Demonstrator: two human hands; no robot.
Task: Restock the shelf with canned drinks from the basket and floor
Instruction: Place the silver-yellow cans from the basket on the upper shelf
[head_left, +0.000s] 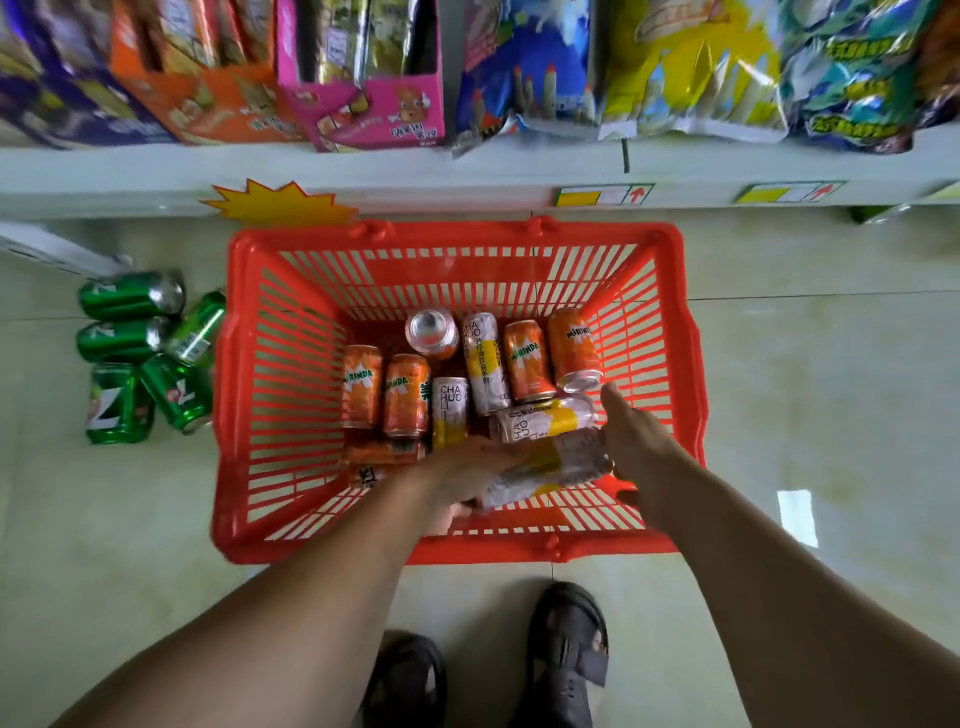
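The left hand (467, 475) grips a blurred white-and-yellow can (550, 465) low in the red basket (234, 395); the right hand (631, 436) reaches beside it, fingers loose. The can looks rigid, smooth, likely slippery — best held round the middle. Green cans (140, 356) lie on the floor.

Read "MIRINDA" on the orange cans (525, 360) lying in the red basket (244, 395), and "CHA HUO" on a white-and-yellow can (450, 410) among them, with rows of small Chinese characters beside it too fine to make out. Saw a large white "7" on the green cans (118, 402) on the floor left of the basket. Found red up-arrows on the yellow-and-white price tags (605, 196) along the shelf edge (415, 171), their figures unreadable.
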